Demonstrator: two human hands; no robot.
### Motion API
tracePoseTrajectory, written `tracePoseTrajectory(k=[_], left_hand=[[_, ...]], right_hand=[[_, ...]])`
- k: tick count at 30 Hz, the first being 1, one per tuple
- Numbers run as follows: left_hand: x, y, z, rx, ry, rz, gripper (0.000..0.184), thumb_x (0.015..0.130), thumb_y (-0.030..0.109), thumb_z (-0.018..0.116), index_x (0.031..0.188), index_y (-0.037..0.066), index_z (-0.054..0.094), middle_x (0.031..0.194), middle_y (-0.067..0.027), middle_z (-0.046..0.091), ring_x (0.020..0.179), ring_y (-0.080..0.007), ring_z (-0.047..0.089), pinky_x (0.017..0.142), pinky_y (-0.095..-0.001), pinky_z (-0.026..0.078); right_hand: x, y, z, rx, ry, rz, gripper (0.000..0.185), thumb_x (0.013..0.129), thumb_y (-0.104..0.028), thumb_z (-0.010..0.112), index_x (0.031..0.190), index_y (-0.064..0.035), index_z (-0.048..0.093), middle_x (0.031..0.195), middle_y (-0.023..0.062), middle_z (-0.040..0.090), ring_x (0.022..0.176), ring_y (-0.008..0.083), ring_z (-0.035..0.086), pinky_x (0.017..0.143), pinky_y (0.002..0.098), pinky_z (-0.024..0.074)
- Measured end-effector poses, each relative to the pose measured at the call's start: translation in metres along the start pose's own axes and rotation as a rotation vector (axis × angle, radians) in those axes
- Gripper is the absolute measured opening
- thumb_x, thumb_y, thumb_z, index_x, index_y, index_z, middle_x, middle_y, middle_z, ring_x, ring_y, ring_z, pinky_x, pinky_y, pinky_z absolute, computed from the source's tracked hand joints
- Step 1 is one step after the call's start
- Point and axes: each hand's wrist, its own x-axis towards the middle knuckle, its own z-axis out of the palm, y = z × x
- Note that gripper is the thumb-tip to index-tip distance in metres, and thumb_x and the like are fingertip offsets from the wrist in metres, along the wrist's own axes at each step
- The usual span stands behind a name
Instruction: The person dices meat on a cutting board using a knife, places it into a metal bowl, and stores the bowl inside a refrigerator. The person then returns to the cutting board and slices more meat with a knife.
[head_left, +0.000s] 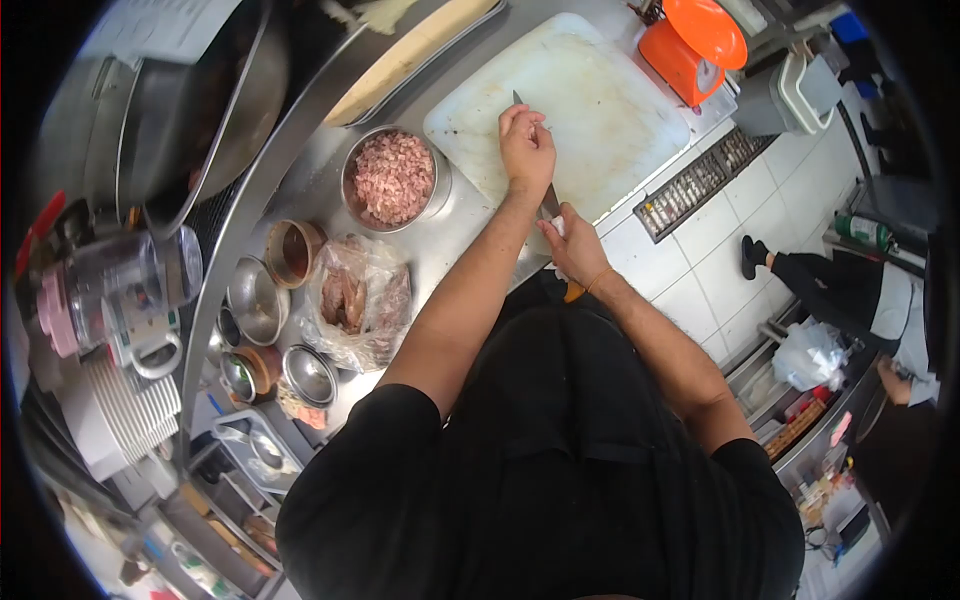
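My right hand [577, 246] is closed round the handle of a knife near the cutting board's front edge. The dark knife blade [550, 202] runs up beneath my left hand [527, 146], its tip showing past the fingers. My left hand lies over the blade with curled fingers; whether it holds anything is hidden. Under both is the white cutting board [610, 95], marked with small specks. To the left, a round metal bowl [440, 185] holds diced pink meat [392, 178]. Nearer to me, a clear plastic bag [385, 335] contains larger pieces of meat.
An orange scale [668, 62] stands beyond the board's right corner. Small bowls [258, 300] and a brown container [294, 252] line the left side. Stacked white plates [130, 415] are farther left. Another person [840, 300] stands at the right, beyond the tiled floor [690, 275].
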Motion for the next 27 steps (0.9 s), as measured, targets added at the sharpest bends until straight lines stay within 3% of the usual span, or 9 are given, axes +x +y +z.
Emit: tracePoseTrajectory(k=[3, 9, 12, 13, 14, 17, 18, 22, 27], left_hand=[[0.004, -0.001, -0.016, -0.063, 0.130, 0.044, 0.019, 0.090, -0.010, 0.061, 0.103, 0.002, 0.069, 0.130, -0.0082, 0.057, 0.073, -0.0107, 0.060, 0.061, -0.0251, 0.050], [0.022, 0.091, -0.113, 0.048, 0.330, 0.172, 0.016, 0.090, -0.005, 0.064, 0.100, 0.004, 0.072, 0.128, -0.0096, 0.059, 0.088, -0.0144, 0.063, 0.070, -0.0260, 0.051], [0.035, 0.073, -0.171, 0.305, 0.502, 0.330, 0.010, 0.092, 0.004, 0.068, 0.102, 0.004, 0.070, 0.130, -0.0151, 0.060, 0.105, -0.0299, 0.065, 0.086, -0.0396, 0.056], [0.036, 0.063, -0.190, 0.387, 0.544, 0.360, 0.009, 0.093, 0.005, 0.069, 0.101, 0.003, 0.070, 0.131, -0.0161, 0.060, 0.109, -0.0336, 0.065, 0.089, -0.0432, 0.056], [0.032, 0.053, -0.207, 0.323, 0.397, 0.150, 0.027, 0.097, 0.021, 0.067, 0.120, 0.006, 0.069, 0.140, -0.0190, 0.059, 0.125, -0.0401, 0.059, 0.110, -0.0524, 0.046], [0.020, -0.005, -0.224, 0.850, 0.218, 0.117, 0.050, 0.101, 0.029, 0.061, 0.146, 0.007, 0.056, 0.153, -0.0180, 0.052, 0.143, -0.0387, 0.048, 0.122, -0.0529, 0.036], [0.010, 0.013, -0.231, 0.962, 0.040, 0.015, 0.067, 0.103, 0.036, 0.055, 0.161, 0.006, 0.040, 0.166, -0.0165, 0.041, 0.157, -0.0360, 0.031, 0.131, -0.0563, 0.015], [0.005, 0.022, -0.245, 1.090, -0.015, -0.151, 0.069, 0.107, 0.047, 0.045, 0.164, 0.009, 0.038, 0.173, -0.0118, 0.031, 0.162, -0.0324, 0.019, 0.129, -0.0654, -0.004], [-0.010, 0.016, -0.255, 1.116, 0.031, -0.158, 0.068, 0.109, 0.051, 0.041, 0.164, 0.011, 0.040, 0.175, -0.0108, 0.027, 0.163, -0.0343, 0.017, 0.129, -0.0658, -0.004]], right_hand=[[-0.007, -0.019, -0.006, 0.092, -0.113, 0.045, 0.039, 0.105, -0.031, 0.067, 0.105, 0.0034, 0.050, 0.071, 0.0253, 0.067, 0.065, 0.0410, 0.070, 0.062, 0.0482, 0.0530], [-0.022, -0.091, -0.009, 0.041, -0.220, -0.183, 0.036, 0.104, -0.029, 0.068, 0.104, 0.0014, 0.049, 0.071, 0.0202, 0.067, 0.057, 0.0316, 0.067, 0.058, 0.0432, 0.0517], [-0.017, -0.108, -0.003, -0.067, -0.270, -0.360, 0.033, 0.104, -0.027, 0.069, 0.104, 0.0004, 0.051, 0.073, 0.0184, 0.067, 0.056, 0.0267, 0.066, 0.058, 0.0409, 0.0518], [-0.018, -0.115, -0.005, -0.053, -0.305, -0.293, 0.033, 0.103, -0.027, 0.070, 0.104, 0.0003, 0.051, 0.074, 0.0180, 0.067, 0.056, 0.0258, 0.066, 0.057, 0.0404, 0.0518], [-0.023, -0.123, -0.009, -0.041, -0.336, -0.222, 0.032, 0.103, -0.026, 0.070, 0.103, 0.0002, 0.052, 0.075, 0.0177, 0.067, 0.057, 0.0249, 0.065, 0.057, 0.0399, 0.0517], [-0.031, -0.119, -0.020, -0.078, -0.306, -0.114, 0.031, 0.103, -0.027, 0.070, 0.108, 0.0005, 0.056, 0.074, 0.0145, 0.066, 0.055, 0.0216, 0.065, 0.056, 0.0371, 0.0514], [-0.032, -0.112, -0.024, -0.077, -0.278, -0.106, 0.031, 0.103, -0.027, 0.070, 0.110, 0.0004, 0.057, 0.074, 0.0140, 0.066, 0.055, 0.0211, 0.064, 0.055, 0.0366, 0.0511], [-0.031, -0.084, -0.046, -0.116, -0.106, -0.123, 0.028, 0.104, -0.025, 0.069, 0.117, -0.0013, 0.061, 0.067, 0.0093, 0.063, 0.052, 0.0161, 0.062, 0.048, 0.0331, 0.0474], [-0.013, -0.045, -0.061, -0.249, 0.148, -0.191, 0.030, 0.105, -0.030, 0.067, 0.114, -0.0027, 0.060, 0.068, 0.0135, 0.064, 0.054, 0.0212, 0.062, 0.052, 0.0369, 0.0475]])
